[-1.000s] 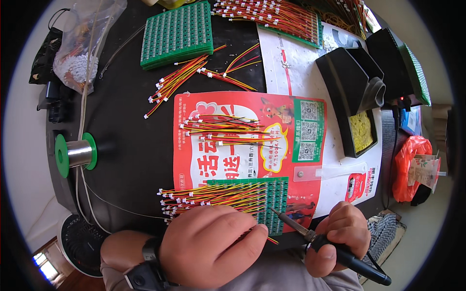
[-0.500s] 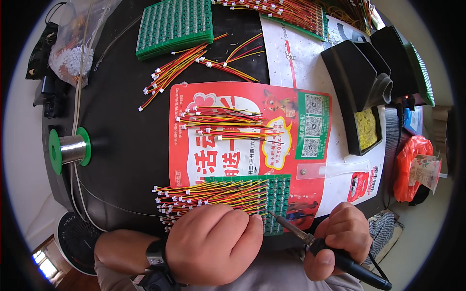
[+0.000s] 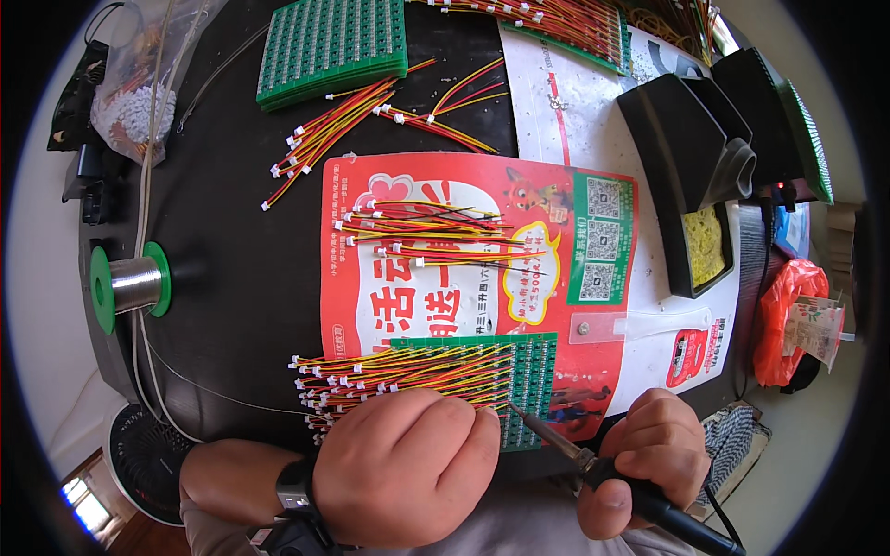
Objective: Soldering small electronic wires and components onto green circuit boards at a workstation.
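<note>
My right hand (image 3: pixel 649 459) is wrapped round the black handle of a soldering iron (image 3: pixel 577 452). The iron's tip reaches the green circuit board panel (image 3: pixel 530 394), near where the wire ends meet it. Closed over the panel's lower left part is my left hand (image 3: pixel 408 463), its fingertips hidden beneath it. Rows of red, yellow and black wires (image 3: pixel 408 375) with white connectors lie across the panel and stick out past its left edge. A thin strand of solder runs from a green spool (image 3: pixel 134 287) towards my left hand; its end is hidden.
Loose connector wires (image 3: pixel 436 232) lie on a red and white printed sheet (image 3: pixel 593 352). Behind are a stack of green panels (image 3: pixel 334 51), more wires (image 3: pixel 343 125) and a wired panel (image 3: pixel 556 32). A black iron stand (image 3: pixel 681 139) with yellow sponge (image 3: pixel 706 246) stands right.
The iron's tip has shifted very slightly left along the panel. My left hand stays almost where it was, and the view has moved a little.
</note>
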A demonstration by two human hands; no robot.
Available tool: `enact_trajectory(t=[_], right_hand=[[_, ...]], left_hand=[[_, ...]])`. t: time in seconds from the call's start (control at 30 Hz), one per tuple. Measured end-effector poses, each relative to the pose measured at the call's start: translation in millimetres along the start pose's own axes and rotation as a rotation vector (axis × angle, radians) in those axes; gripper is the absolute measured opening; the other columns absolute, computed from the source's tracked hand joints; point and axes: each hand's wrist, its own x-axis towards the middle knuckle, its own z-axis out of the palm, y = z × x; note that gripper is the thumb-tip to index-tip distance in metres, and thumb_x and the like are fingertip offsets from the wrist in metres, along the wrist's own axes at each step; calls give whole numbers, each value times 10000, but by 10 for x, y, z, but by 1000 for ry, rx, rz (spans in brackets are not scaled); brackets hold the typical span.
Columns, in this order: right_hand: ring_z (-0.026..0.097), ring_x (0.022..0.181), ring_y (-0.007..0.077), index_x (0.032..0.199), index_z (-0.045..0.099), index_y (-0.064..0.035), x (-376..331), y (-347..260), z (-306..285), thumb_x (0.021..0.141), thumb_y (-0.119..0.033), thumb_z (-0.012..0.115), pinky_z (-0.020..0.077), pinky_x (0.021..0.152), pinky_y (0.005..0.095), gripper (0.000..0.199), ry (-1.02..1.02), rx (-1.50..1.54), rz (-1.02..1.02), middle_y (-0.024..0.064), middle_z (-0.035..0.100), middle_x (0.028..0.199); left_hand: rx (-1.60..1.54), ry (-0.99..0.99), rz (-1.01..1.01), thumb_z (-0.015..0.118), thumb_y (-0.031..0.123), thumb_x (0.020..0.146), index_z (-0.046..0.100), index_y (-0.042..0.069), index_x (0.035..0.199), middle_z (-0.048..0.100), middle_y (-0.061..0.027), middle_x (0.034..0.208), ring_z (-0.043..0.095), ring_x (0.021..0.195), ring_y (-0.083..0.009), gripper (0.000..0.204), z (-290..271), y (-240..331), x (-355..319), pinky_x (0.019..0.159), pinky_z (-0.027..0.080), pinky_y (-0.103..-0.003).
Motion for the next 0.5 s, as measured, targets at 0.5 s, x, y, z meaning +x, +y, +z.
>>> enact_trajectory(t=[0.5], right_hand=[[397, 460, 136, 750, 528, -52, -44, 41, 40, 806, -247, 698, 274, 433, 302, 265, 101, 42, -29, 2, 423, 552]], left_hand=[[-29, 30, 9, 780, -35, 677, 734, -11, 873, 632, -68, 758, 607, 610, -228, 203, 18, -14, -12, 528, 494, -322]])
